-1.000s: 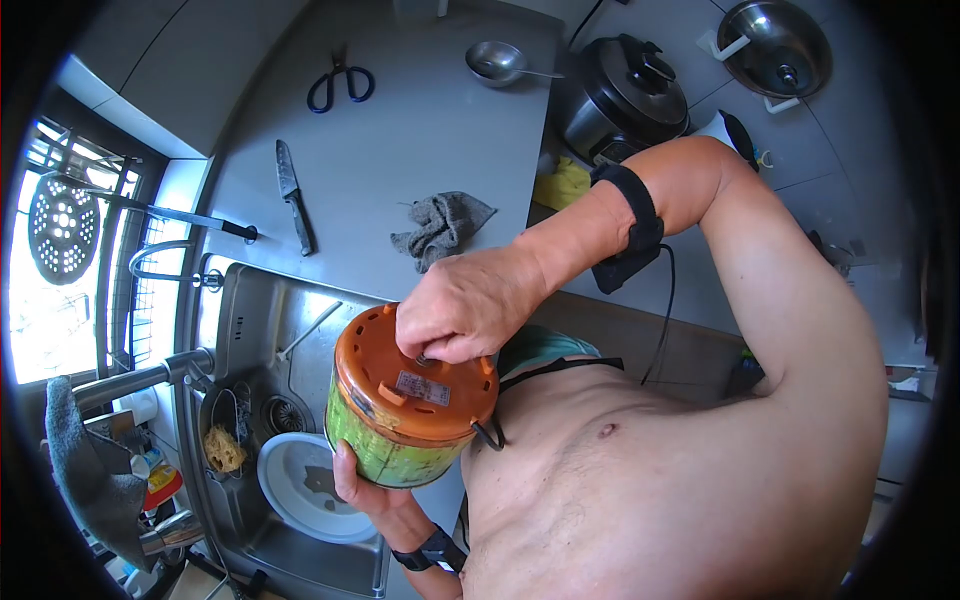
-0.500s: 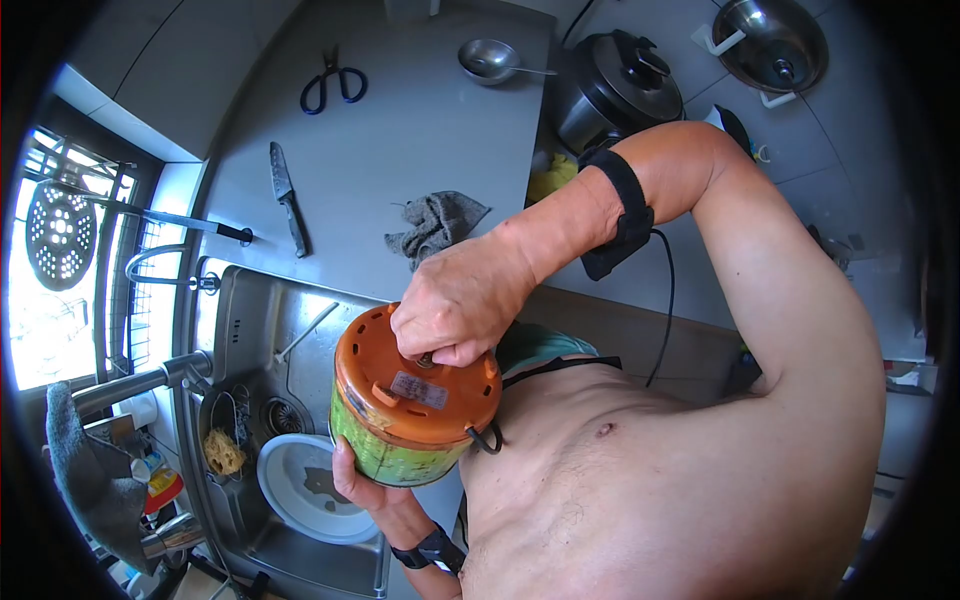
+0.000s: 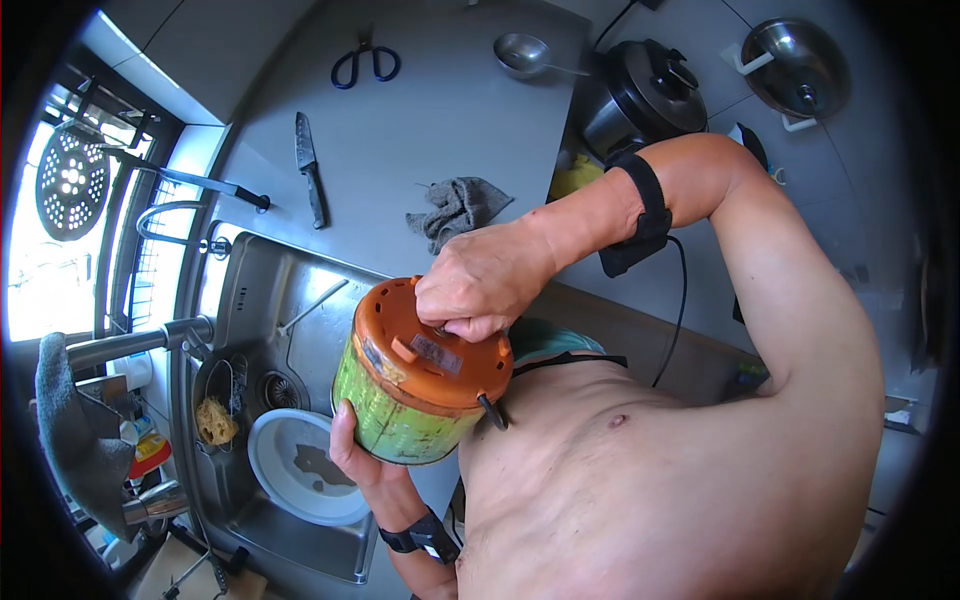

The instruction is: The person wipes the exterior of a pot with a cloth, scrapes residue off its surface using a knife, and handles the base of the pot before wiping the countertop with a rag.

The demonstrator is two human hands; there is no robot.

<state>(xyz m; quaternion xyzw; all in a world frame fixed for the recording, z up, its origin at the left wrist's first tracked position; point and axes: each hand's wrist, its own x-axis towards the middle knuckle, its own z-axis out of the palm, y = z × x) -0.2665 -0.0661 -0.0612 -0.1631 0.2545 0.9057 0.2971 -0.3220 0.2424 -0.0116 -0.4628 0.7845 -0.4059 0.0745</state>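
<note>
A green, worn canister (image 3: 400, 410) with an orange slotted end (image 3: 405, 310) is held tilted in front of my torso, at the sink's edge. My left hand (image 3: 362, 462) grips its side from below, thumb on the green wall, other fingers hidden behind it. Pressed to the middle of the orange end, my right hand (image 3: 480, 285) is closed, its fingers curled around a spot where a bit of metal shows. A pale label (image 3: 437, 353) is stuck on that end. From the rim near my body sticks a black loop (image 3: 491, 411).
Left of the canister is a steel sink (image 3: 240, 290) holding a white basin (image 3: 268, 480). On the counter lie a knife (image 3: 308, 168), scissors (image 3: 365, 65), a grey cloth (image 3: 460, 208) and a metal bowl (image 3: 522, 55). A black cooker (image 3: 650, 95) stands beyond.
The view has shifted and turned slightly, so the counter items appear further right and higher. The canister is tipped a little, showing more green wall. Both hands keep their hold.
</note>
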